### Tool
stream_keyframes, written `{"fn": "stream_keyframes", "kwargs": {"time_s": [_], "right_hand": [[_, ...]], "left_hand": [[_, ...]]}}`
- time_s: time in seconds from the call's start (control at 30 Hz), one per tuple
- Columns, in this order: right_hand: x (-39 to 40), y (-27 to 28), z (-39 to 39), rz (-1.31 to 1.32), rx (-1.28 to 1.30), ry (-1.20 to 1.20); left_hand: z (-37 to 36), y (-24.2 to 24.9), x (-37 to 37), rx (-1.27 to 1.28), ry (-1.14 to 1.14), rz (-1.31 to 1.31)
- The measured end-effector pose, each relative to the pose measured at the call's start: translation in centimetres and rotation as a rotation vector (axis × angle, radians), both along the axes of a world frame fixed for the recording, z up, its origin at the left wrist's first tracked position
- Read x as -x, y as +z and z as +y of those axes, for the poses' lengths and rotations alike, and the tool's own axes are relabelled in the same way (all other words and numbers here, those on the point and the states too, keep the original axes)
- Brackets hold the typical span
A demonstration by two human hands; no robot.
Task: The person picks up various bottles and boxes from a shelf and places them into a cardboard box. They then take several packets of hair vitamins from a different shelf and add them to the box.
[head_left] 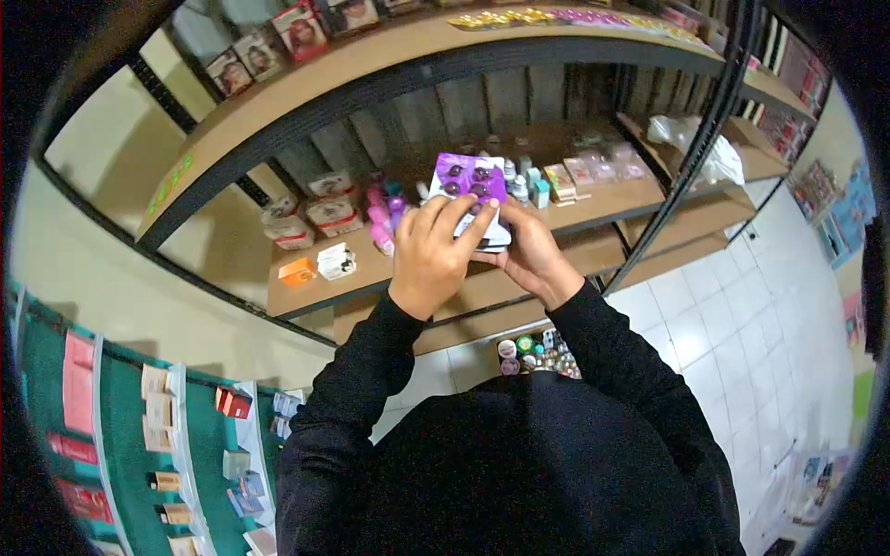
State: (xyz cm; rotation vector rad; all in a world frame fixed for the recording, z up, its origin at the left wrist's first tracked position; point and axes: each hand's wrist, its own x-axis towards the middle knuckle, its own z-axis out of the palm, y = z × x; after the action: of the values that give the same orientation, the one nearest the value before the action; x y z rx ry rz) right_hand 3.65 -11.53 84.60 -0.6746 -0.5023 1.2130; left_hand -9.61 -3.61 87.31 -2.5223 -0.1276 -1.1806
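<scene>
A purple-and-white pack (pixel 472 175) with dark, shiny round bumps is held up in front of the middle shelf. My left hand (pixel 431 255) lies across its lower front, the fingers bent over it and the thumb out of sight. From the right and below, my right hand (pixel 538 252) grips the pack, its thumb side along the edge. White and dark edges show at the pack's lower end, between the two hands. Behind it stand pink bottles (pixel 380 227) and small white bottles (pixel 517 185).
The wooden shelf (pixel 593 211) also carries wrapped packs (pixel 334 215), an orange box (pixel 298 271) and a white plastic bag (pixel 714 153). Gold and purple strips (pixel 575 18) lie on the shelf above. A dark upright post (pixel 681 167) stands right. Below sits a box of small jars (pixel 533 352).
</scene>
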Motion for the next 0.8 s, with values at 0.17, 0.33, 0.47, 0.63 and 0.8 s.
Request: {"fn": "stream_keyframes", "kwargs": {"time_s": [0.17,0.33,0.47,0.63,0.8], "right_hand": [[-2.3,-2.9,-2.3,0.138,-0.015,-0.15],[-5.8,-8.0,-5.3,0.092,-0.028,-0.3],[-8.5,-12.6,-9.1,0.112,0.116,-0.485],[-11.0,-20.8,-13.6,0.119,0.315,-0.675],[-12.3,-31.3,-17.6,0.23,0.457,-0.738]], "left_hand": [[-2.0,-3.5,-3.8,0.123,-0.133,0.091],[-3.8,-7.6,-8.0,0.433,-0.419,0.249],[-4.8,-12.8,-11.7,0.691,-0.613,0.217],[-7.6,-22.2,-16.0,1.284,-0.476,0.279],[-9.4,-38.0,-18.4,1.607,-0.547,0.496]]}}
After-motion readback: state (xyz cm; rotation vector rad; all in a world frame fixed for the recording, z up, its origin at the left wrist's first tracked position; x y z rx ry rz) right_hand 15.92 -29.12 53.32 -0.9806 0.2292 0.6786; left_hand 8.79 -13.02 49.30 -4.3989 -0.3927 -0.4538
